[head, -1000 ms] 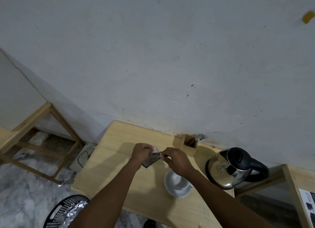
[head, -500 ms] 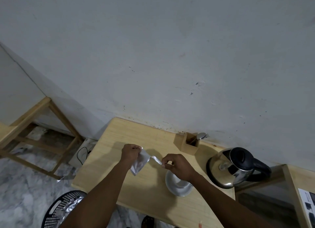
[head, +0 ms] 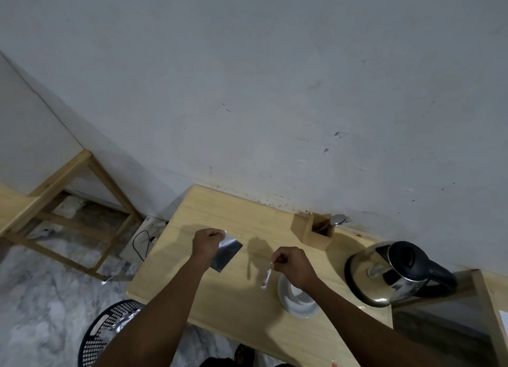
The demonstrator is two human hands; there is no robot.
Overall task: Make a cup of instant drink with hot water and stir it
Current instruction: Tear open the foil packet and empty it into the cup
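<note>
My left hand [head: 207, 241] pinches the top corner of a silvery drink sachet [head: 226, 252], which hangs over the wooden table [head: 247, 215]. In my right hand [head: 292, 263] I grip a thin strip torn off the sachet [head: 267, 277]; the strip dangles just left of the white cup [head: 298, 298]. That cup sits on a white saucer, partly hidden by my right wrist. At the table's right end stands a steel kettle [head: 384, 276] with a black lid and handle.
A wooden holder [head: 316, 230] with a spoon [head: 338, 219] in it stands against the wall. A black perforated basket [head: 110, 331] with foil waste sits on the floor at lower left. A wooden frame [head: 68, 196] stands at left, another table edge [head: 492, 306] at right.
My hands were together on the sachet, then pulled apart. The strip has come off the sachet and now hangs from my right hand, while the left hand holds the rest.
</note>
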